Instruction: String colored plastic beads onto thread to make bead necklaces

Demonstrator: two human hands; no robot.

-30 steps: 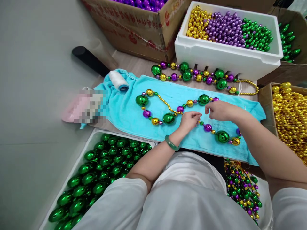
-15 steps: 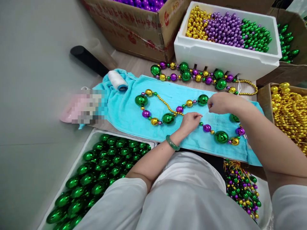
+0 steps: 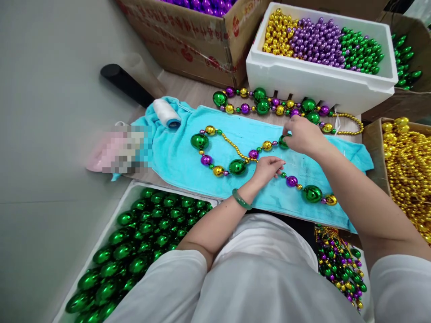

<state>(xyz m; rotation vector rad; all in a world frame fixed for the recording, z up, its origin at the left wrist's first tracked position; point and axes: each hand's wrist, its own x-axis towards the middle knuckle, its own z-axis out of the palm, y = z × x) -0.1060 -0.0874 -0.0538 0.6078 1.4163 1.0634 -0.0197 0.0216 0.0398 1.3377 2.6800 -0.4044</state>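
A bead necklace (image 3: 235, 165) of green, gold and purple balls lies looped on a turquoise towel (image 3: 175, 152). My left hand (image 3: 267, 168) rests on the towel with fingertips pinched on the strand near a small green bead. My right hand (image 3: 301, 134) is farther back, fingers closed around a large green ball (image 3: 282, 141) of the same necklace. A green bangle (image 3: 240, 200) sits on my left wrist. A second, finished necklace (image 3: 272, 105) lies behind the towel.
A white foam box (image 3: 319, 85) of gold, purple and green beads stands at the back. A tray of large green balls (image 3: 141, 237) is at front left, a box of gold beads (image 3: 409, 166) at right, a thread spool (image 3: 166, 113) on the towel's left end.
My right hand has moved away from the left hand, back and slightly left, to the large green ball. The left hand has stayed in place on the strand.
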